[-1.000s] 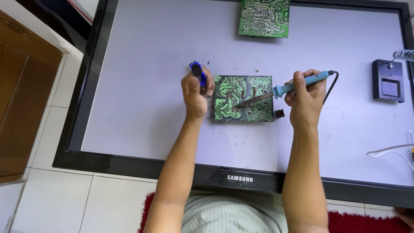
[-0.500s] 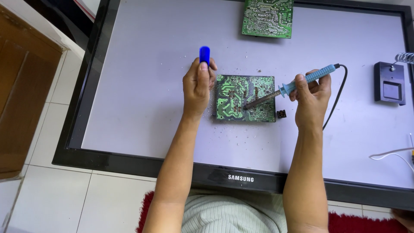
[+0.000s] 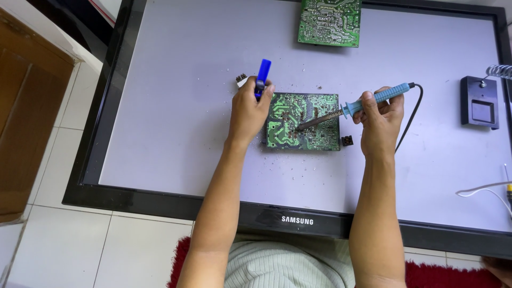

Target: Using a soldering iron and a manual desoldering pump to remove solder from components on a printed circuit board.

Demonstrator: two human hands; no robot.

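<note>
- Green circuit board (image 3: 306,120) flat on the pale face of a large flat screen panel (image 3: 176,96) laid on the floor, solder side up, long axis roughly left-to-right, sitting between the two hands.
- Right hand (image 3: 380,120) wrapped round the blue handle of a soldering iron (image 3: 352,109); iron slanted down-left, tip touching the board near its middle. Cord trailing off to the right.
- Left hand (image 3: 249,109) closed on a blue tool (image 3: 262,74), likely a desoldering pump, upright, its end poking above the fingers; hand at the board's left edge, touching or just beside it, cannot tell which.
- Board straight ahead of both hands; right hand works in from the right edge, left hand nearer the board's left side. Roughly equal reach.
- Small dark component (image 3: 348,141) just off the board's right edge; small part (image 3: 241,80) just left of the blue tool.
- Second green board (image 3: 329,21) well apart at top; iron stand (image 3: 480,101) far right; white wire (image 3: 482,189) lower right.
- Versus half a second ago: blue tool still raised upright, iron tip still on the board, hands barely shifted. A second ago the blue tool sat lower, close to the board.
</note>
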